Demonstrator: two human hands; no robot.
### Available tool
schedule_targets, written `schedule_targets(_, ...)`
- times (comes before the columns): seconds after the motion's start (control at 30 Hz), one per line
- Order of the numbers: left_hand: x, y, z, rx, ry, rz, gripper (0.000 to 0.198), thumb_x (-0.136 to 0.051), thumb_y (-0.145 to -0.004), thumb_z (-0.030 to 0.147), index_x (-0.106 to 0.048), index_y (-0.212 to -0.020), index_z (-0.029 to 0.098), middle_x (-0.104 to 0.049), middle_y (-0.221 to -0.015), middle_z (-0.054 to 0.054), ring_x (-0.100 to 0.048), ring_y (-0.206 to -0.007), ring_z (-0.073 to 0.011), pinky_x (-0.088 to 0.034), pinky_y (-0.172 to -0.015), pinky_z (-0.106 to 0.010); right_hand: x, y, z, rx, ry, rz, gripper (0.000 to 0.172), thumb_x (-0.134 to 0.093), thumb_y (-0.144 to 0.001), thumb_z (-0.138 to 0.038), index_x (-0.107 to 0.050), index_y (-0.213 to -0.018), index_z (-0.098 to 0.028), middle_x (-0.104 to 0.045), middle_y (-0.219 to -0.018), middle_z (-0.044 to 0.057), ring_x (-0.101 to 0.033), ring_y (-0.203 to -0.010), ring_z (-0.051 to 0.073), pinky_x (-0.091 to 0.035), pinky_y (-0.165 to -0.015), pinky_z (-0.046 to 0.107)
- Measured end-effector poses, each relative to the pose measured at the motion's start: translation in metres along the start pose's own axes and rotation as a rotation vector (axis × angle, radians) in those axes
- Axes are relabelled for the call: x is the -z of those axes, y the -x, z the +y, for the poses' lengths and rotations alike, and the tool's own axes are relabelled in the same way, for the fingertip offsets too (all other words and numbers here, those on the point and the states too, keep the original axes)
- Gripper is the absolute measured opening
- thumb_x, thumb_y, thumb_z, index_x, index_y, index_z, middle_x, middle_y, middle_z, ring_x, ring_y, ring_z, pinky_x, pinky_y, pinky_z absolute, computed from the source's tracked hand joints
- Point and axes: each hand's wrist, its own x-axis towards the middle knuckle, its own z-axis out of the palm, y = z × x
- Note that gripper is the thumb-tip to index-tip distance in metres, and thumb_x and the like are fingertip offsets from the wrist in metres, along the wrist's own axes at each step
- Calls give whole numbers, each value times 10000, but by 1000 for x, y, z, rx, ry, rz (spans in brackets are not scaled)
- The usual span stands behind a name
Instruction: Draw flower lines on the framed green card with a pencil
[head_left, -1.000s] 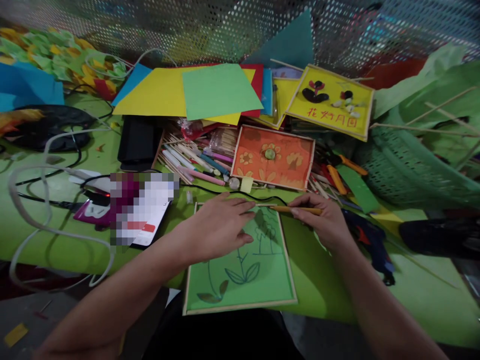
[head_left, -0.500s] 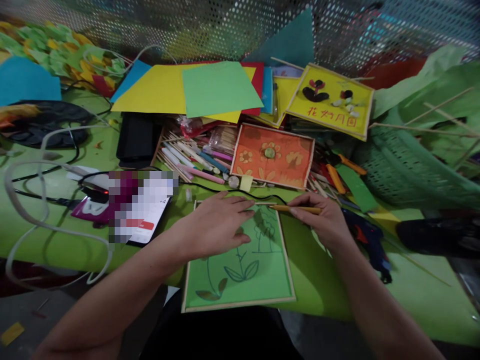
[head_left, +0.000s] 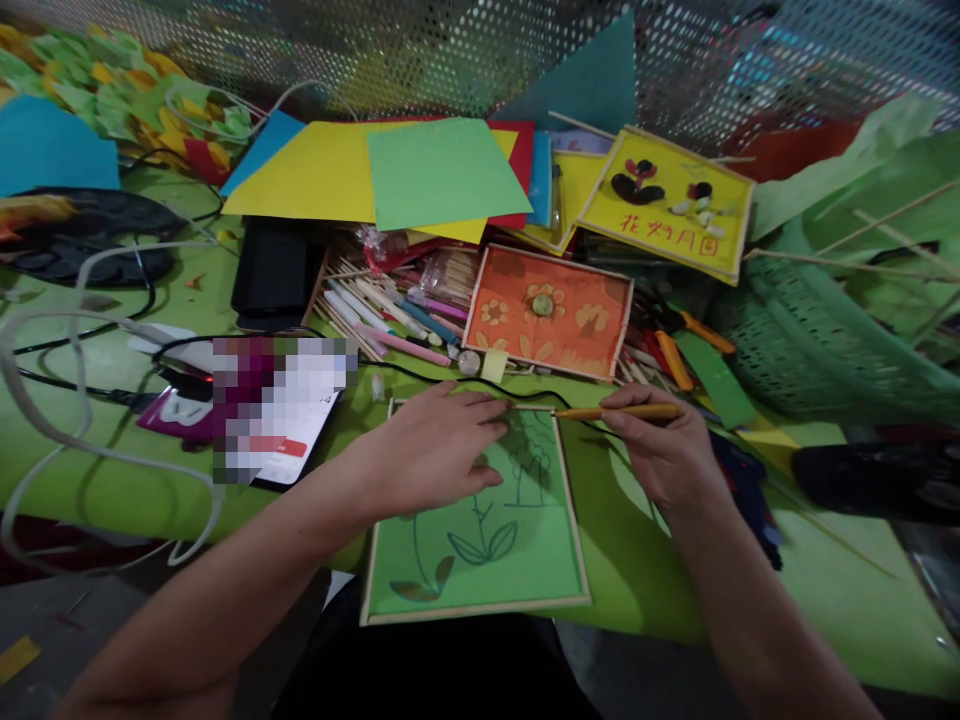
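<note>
Right hand [head_left: 667, 455]'s pinching a tan pencil-like tool [head_left: 583, 413], which points left to the framed green drawing [head_left: 487, 550]'s far right corner. Left hand [head_left: 427, 440]'s closer tbh, loosely spread over the drawing.

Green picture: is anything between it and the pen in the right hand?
Nothing visible: the tip of the pen is at the top right corner of the green picture. The black cable passes behind the pen.
</note>
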Motion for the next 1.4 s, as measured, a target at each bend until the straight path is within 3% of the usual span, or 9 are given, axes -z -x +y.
schedule_targets(0.1,1,-1,0,-1,-8,-7,443,-645,-945,439,-687,-1281,154,-585,-1489,-125,-568,-1350,-301,-415,-1120,-448,0,0,4,70,69,19,190,-919,-681,-344,-769,-748,-249,-677,-738,11,-596,-643,143,-491,-555,266)
schedule_targets(0.3,1,-1,0,-11,-29,2,435,-640,-944,455,-696,-1263,164,-602,-1472,-117,-583,-1329,-290,-418,-1101,-426,-1,3,10,101,225,-96,113,-814,-828,-319,-767,-850,-219,-691,-748,17,-598,-605,134,-475,-543,257)
schedule_targets(0.7,1,-1,1,11,15,-6,463,-651,-941,438,-687,-1298,146,-584,-1488,-131,-578,-1333,-314,-428,-1095,-460,-7,3,9,152,362,-131,123,-773,-850,-316,-749,-861,-196,-695,-774,23,-614,-639,149,-461,-574,277)
schedule_targets(1.4,4,-1,2,11,13,-12,440,-659,-939,427,-694,-1280,151,-577,-1495,-131,-578,-1337,-310,-445,-1106,-459,-4,4,8,152,391,-145,119,-768,-868,-320,-734,-866,-206,-670,-760,7,-584,-625,134,-446,-577,275)
